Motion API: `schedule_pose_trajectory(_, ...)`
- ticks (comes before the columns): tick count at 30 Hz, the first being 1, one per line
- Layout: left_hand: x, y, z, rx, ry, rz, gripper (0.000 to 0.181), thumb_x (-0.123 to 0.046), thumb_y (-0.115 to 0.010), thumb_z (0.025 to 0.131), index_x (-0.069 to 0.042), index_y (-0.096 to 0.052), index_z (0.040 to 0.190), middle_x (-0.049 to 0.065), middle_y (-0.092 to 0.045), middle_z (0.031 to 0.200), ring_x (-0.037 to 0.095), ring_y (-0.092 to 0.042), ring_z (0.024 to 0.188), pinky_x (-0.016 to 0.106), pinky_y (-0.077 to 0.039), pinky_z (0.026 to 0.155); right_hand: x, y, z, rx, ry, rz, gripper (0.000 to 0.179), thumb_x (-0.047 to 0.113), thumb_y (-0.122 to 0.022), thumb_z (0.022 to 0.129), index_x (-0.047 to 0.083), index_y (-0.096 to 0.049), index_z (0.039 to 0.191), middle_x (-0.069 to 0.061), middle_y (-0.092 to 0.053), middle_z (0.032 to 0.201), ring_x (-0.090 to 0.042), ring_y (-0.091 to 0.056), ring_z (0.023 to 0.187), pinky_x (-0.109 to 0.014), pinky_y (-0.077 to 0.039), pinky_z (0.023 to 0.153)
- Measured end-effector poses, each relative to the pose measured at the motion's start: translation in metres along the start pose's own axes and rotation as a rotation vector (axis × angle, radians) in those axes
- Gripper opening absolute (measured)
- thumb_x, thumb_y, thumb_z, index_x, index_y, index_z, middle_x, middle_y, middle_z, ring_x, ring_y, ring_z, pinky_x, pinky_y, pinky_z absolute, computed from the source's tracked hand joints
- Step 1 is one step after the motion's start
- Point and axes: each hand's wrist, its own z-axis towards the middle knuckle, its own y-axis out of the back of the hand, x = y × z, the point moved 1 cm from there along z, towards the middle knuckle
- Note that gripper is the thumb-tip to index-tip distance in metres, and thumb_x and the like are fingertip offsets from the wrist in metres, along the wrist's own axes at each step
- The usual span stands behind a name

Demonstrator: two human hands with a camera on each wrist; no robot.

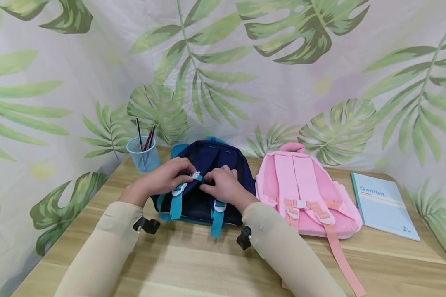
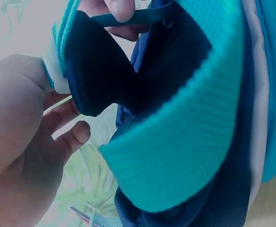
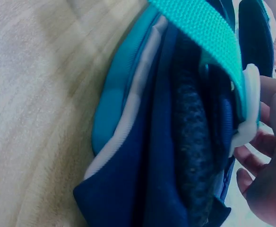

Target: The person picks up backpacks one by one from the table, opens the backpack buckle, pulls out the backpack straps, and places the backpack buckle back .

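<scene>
A navy backpack (image 1: 218, 159) with teal webbing lies straps-up on the table. My left hand (image 1: 172, 176) pinches a white plastic buckle (image 1: 195, 175) on its narrow teal chest strap. Close by, my right hand (image 1: 226, 184) holds the same strap; in the left wrist view its fingertips pinch the teal strap (image 2: 150, 16). A white adjuster (image 1: 179, 189) sits on the left shoulder strap below my left hand, and another adjuster (image 1: 219, 206) on the right one. The right wrist view shows my right hand (image 3: 272, 175) beside the shoulder strap, its fingertips hidden there.
A pink backpack (image 1: 288, 177) lies right beside the navy one, a loose strap (image 1: 342, 260) trailing toward the front. Farther right is a notebook (image 1: 384, 206). A blue mesh pen cup (image 1: 144, 159) with several pens stands at the back left, before a leaf-print curtain (image 1: 215, 62).
</scene>
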Motion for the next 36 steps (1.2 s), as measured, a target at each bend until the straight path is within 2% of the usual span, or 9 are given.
schedule_pose_trajectory(3,0.001,0.001,-0.001,-0.008,0.007,-0.005,0.012,-0.012,-0.070,0.105,-0.011,-0.071,0.117,0.004,-0.069,0.114,0.023,-0.060,0.110,0.050,-0.052,0.099,0.001,0.003,0.001,-0.027,0.018,0.057,0.026,0.035,-0.073,0.104,0.014,-0.081,0.119,-0.002,-0.078,0.118,-0.024,-0.060,0.109,-0.046,-0.038,0.097)
schedule_pose_trajectory(6,0.002,0.001,-0.002,-0.023,0.009,0.000,0.013,-0.011,-0.071,0.104,-0.011,-0.071,0.117,0.004,-0.070,0.113,0.023,-0.059,0.109,0.049,-0.052,0.098,0.002,0.006,0.000,-0.044,0.023,0.137,0.023,0.031,-0.073,0.105,0.012,-0.080,0.116,-0.002,-0.077,0.111,-0.021,-0.065,0.101,-0.042,-0.046,0.099)
schedule_pose_trajectory(10,0.002,0.001,-0.002,-0.036,0.002,0.010,0.014,-0.012,-0.072,0.104,-0.010,-0.071,0.118,0.004,-0.071,0.112,0.023,-0.059,0.108,0.048,-0.052,0.097,0.002,0.009,-0.001,-0.069,0.020,0.217,0.021,0.029,-0.074,0.104,0.011,-0.078,0.114,-0.003,-0.075,0.105,-0.017,-0.064,0.090,-0.032,-0.056,0.085)
schedule_pose_trajectory(17,0.003,0.003,-0.003,-0.049,0.016,0.003,0.014,-0.013,-0.071,0.104,-0.009,-0.072,0.118,0.005,-0.071,0.111,0.023,-0.058,0.105,0.046,-0.051,0.094,0.004,0.014,-0.004,-0.126,0.007,0.356,0.021,0.030,-0.074,0.104,0.011,-0.075,0.114,-0.004,-0.073,0.101,-0.017,-0.062,0.086,-0.028,-0.052,0.077)
schedule_pose_trajectory(23,0.004,0.004,-0.004,-0.053,0.026,-0.011,0.013,-0.013,-0.072,0.104,-0.010,-0.072,0.116,0.005,-0.070,0.110,0.022,-0.058,0.105,0.045,-0.051,0.093,0.008,0.020,-0.003,-0.169,-0.018,0.501,0.021,0.025,-0.073,0.104,0.011,-0.075,0.118,-0.003,-0.071,0.103,-0.018,-0.059,0.085,-0.028,-0.050,0.078)
schedule_pose_trajectory(28,0.004,0.000,-0.006,-0.067,0.030,-0.033,0.013,-0.012,-0.072,0.104,-0.010,-0.070,0.117,0.006,-0.069,0.111,0.023,-0.059,0.104,0.045,-0.052,0.092,0.009,0.018,-0.005,-0.141,-0.097,0.613,0.020,0.022,-0.070,0.104,0.008,-0.077,0.116,-0.004,-0.064,0.088,-0.019,-0.056,0.077,-0.029,-0.048,0.074)
schedule_pose_trajectory(33,0.004,-0.005,-0.007,-0.075,0.039,-0.046,0.015,-0.013,-0.072,0.104,-0.010,-0.069,0.118,0.006,-0.069,0.114,0.022,-0.060,0.105,0.043,-0.054,0.091,0.009,0.013,-0.006,-0.112,-0.207,0.696,0.022,0.026,-0.071,0.105,0.008,-0.081,0.112,0.000,-0.067,0.097,-0.017,-0.056,0.085,-0.028,-0.047,0.075)
schedule_pose_trajectory(36,0.003,-0.007,-0.007,-0.075,0.046,-0.058,0.015,-0.012,-0.072,0.104,-0.010,-0.069,0.119,0.006,-0.069,0.115,0.021,-0.062,0.106,0.041,-0.055,0.091,0.010,0.011,-0.004,-0.101,-0.285,0.772,0.021,0.025,-0.073,0.103,0.008,-0.083,0.110,0.002,-0.065,0.093,-0.015,-0.052,0.074,-0.026,-0.044,0.067)
